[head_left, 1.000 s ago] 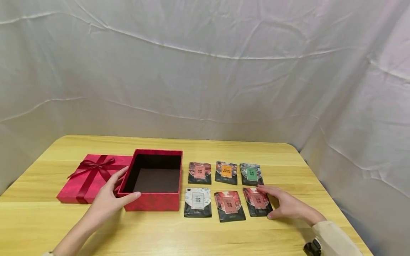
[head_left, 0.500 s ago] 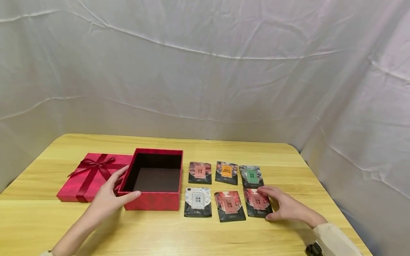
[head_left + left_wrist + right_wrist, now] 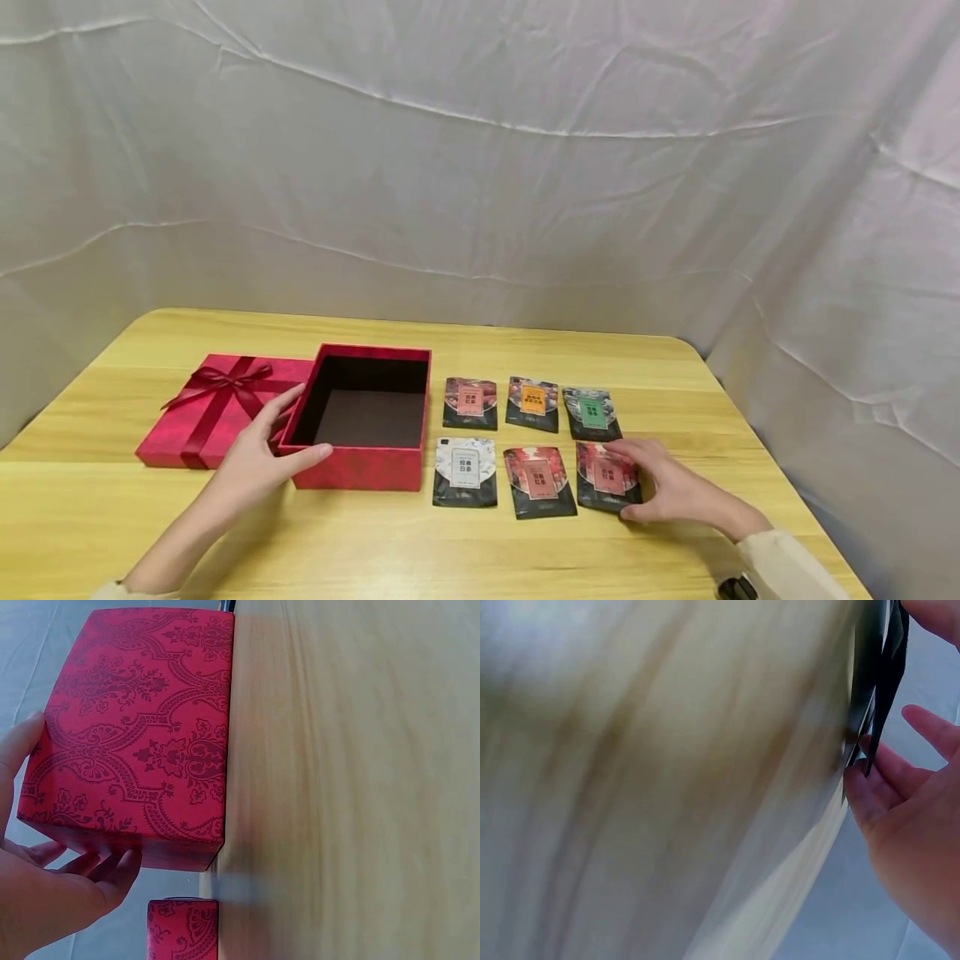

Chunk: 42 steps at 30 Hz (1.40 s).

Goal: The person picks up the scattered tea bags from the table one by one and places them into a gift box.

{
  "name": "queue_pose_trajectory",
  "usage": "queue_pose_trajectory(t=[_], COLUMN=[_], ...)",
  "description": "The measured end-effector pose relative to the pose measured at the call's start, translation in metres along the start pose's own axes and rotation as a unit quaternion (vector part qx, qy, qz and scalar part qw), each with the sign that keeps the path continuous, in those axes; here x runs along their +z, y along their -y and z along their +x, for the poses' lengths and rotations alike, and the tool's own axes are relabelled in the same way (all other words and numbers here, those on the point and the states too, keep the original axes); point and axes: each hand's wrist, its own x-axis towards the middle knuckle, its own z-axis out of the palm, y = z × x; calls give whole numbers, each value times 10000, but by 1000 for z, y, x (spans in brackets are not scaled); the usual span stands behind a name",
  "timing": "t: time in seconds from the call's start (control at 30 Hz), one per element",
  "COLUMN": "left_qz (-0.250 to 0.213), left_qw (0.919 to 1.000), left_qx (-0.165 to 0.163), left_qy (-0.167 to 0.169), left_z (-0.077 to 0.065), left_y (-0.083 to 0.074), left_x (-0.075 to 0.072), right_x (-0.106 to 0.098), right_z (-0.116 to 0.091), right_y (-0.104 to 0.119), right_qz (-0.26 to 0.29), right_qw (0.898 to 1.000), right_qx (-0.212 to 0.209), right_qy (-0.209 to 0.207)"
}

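Note:
My left hand (image 3: 258, 454) holds the near left corner of an open red gift box (image 3: 360, 469), thumb at the front wall and fingers along the left side. In the left wrist view, the patterned box wall (image 3: 142, 727) stands between the thumb and the curled fingers. My right hand (image 3: 675, 492) grips the right edge of a red-and-black tea pouch (image 3: 608, 477), nearest right in two rows. The right wrist view shows a dark pouch edge (image 3: 889, 682) raised at the fingertips, seen edge-on. The box shows only its dark inside.
A red lid (image 3: 217, 417) with a ribbon bow lies left of the box. Other tea pouches lie flat between box and right hand: white (image 3: 465, 472), red (image 3: 540, 483), pink-labelled (image 3: 470, 404), orange-labelled (image 3: 532, 404), green-labelled (image 3: 592, 414). Pale cloth hangs behind the wooden table (image 3: 375, 550).
The pouch under my right hand has shifted slightly right and lifted a little at its right edge. The green-labelled pouch has moved slightly nearer. My left hand stays on the box.

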Motion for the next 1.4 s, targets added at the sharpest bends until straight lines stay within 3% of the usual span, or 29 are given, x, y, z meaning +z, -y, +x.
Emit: queue_pose_trajectory(t=[0.73, 1.4], left_qz=[-85, -191], left_qw=[9999, 9998], left_qx=[35, 70], left_qy=[-51, -67], left_z=[-1, -1], left_y=[-1, 2], left_x=[0, 2], right_x=[2, 3], right_z=[7, 30], right_y=[16, 36], right_qz=[136, 35], right_qw=[9990, 9991], right_qx=[-74, -237], right_qy=[-426, -348])
